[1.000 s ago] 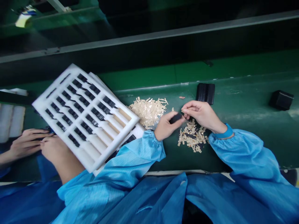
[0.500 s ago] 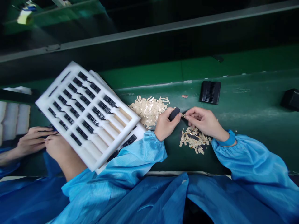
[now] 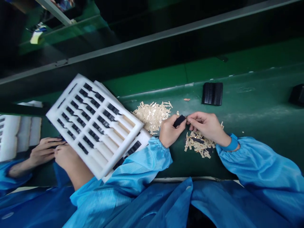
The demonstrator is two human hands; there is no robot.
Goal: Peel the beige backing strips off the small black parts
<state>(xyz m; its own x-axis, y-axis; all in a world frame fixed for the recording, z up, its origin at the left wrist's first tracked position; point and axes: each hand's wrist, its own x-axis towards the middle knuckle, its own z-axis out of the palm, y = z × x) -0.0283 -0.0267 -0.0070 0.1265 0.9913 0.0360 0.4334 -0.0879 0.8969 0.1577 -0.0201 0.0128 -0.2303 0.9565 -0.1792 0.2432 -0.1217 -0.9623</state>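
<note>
My left hand [image 3: 170,131] is shut on a small black plastic part [image 3: 179,121], whose end sticks out past the fingers. My right hand [image 3: 205,126] faces it, and its fingertips pinch a tiny tan strip [image 3: 188,119] against that part's end. Below my right hand lies a loose heap of tan metallic strips [image 3: 199,144]. A larger heap of the same strips [image 3: 152,116] sits left of my left hand. Left of that, a white foam tray [image 3: 129,122] holds rows of black comb-like parts [image 3: 103,121].
A stack of black parts [image 3: 212,93] and a black block [image 3: 297,95] stand on the green bench [image 3: 251,110] to the right. A co-worker's hands [image 3: 46,151] reach in at left, beside the tray. A metal rail [image 3: 152,39] runs along the far side.
My right fingertips have moved back to the black part's end, and that part has tilted lower. The whole view has shifted, so the tray appears lower and further right.
</note>
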